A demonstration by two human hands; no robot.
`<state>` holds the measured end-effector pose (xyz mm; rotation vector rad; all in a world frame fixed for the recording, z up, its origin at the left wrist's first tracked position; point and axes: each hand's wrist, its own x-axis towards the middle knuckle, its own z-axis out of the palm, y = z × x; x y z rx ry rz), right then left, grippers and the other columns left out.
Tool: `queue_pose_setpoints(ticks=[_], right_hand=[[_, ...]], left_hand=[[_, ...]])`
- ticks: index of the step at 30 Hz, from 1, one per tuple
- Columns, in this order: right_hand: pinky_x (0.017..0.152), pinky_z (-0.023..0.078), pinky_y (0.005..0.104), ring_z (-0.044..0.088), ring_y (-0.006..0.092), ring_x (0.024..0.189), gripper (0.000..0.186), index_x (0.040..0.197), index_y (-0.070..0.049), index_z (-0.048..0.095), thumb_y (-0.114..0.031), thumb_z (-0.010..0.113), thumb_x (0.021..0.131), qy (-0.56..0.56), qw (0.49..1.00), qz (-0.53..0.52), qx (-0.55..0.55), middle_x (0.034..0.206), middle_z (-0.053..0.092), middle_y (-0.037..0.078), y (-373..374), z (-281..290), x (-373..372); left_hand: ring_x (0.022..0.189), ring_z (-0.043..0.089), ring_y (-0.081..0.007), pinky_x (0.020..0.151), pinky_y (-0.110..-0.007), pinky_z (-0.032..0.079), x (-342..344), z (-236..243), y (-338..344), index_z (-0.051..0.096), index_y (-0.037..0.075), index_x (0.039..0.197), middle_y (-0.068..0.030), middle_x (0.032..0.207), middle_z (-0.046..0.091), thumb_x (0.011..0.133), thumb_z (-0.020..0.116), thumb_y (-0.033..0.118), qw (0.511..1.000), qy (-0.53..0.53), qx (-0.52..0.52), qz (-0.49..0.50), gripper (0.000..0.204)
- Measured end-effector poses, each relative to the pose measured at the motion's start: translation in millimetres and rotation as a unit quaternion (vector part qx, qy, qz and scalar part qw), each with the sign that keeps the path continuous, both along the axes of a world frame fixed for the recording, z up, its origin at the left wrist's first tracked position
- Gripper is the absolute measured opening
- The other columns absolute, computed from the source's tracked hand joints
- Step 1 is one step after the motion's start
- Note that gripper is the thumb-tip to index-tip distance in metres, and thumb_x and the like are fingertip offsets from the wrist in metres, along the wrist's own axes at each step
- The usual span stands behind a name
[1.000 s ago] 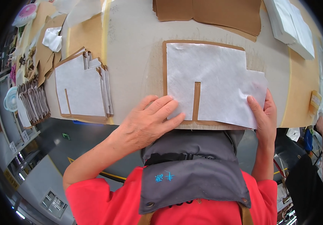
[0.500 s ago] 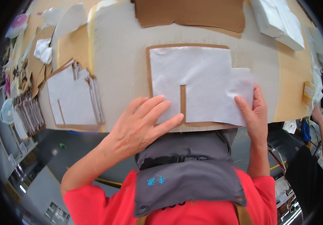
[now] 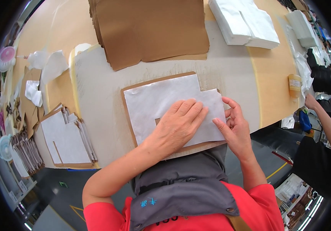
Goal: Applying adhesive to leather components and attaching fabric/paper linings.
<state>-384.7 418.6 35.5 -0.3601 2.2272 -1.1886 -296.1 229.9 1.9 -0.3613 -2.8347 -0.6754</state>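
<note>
A white sheet [image 3: 146, 106] with a stepped corner and a slot lies on a slightly larger brown piece [image 3: 126, 115] of similar outline, at the table's front edge. My left hand [image 3: 179, 125] rests flat across the sheet's middle, fingers stretched, covering much of the slot. At the right edge is my right hand [image 3: 236, 133], its thumb on the sheet's border and its curled fingers apart from the thumb, beside the edge. A stack of similar white-faced pieces [image 3: 67, 134] with brown edges lies to the left.
Brown sheets [image 3: 154, 30] are piled at the back. A white stack [image 3: 246, 25] stands at the back right, near a yellowish container [image 3: 294, 85]. More pieces stand in a row [image 3: 27, 154] at far left, by a small fan [image 3: 5, 148]. Another person's arm [image 3: 325, 119] shows at far right.
My left hand has moved from the sheet's lower left onto its middle. The lifted right edge now lies flatter. The whole view has shifted, showing more of the back of the table.
</note>
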Motion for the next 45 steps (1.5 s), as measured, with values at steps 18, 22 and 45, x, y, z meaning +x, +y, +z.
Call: queue_pose_setpoints(ticks=[18,22,45], right_hand=[[0.056,0.039,0.0197,0.046,0.0041,0.055,0.055,0.138,-0.006,0.046,-0.013,0.069,0.089,0.052,0.995,-0.086,0.008,0.085,0.061,0.000,36.2,6.8,-7.2],[0.057,0.040,0.0201,0.046,0.0031,0.057,0.053,0.138,-0.006,0.046,-0.013,0.069,0.090,0.047,0.994,-0.100,0.004,0.087,0.061,0.000,43.2,6.4,-6.6],[0.089,0.049,0.0366,0.057,0.0264,0.109,0.044,0.116,-0.007,0.065,-0.017,0.076,0.075,0.375,0.847,0.374,-0.040,0.116,0.060,0.006,10.6,-7.4,40.3]], left_hand=[[0.117,0.053,-0.0253,0.099,-0.039,0.045,-3.4,1.1,23.3,0.063,0.014,0.116,-0.0086,0.118,0.053,0.081,0.061,0.014,0.994,-0.019,0.003,-0.105,0.034],[0.116,0.053,-0.0245,0.100,-0.039,0.044,-1.3,1.2,31.8,0.062,0.018,0.117,-0.0077,0.118,0.053,0.082,0.062,0.016,0.995,-0.012,0.006,-0.101,0.035],[0.112,0.055,-0.0272,0.095,-0.038,0.045,141.1,22.8,-38.7,0.065,0.013,0.122,-0.0075,0.119,0.057,0.070,0.058,-0.011,0.990,-0.094,-0.021,0.108,0.058]])
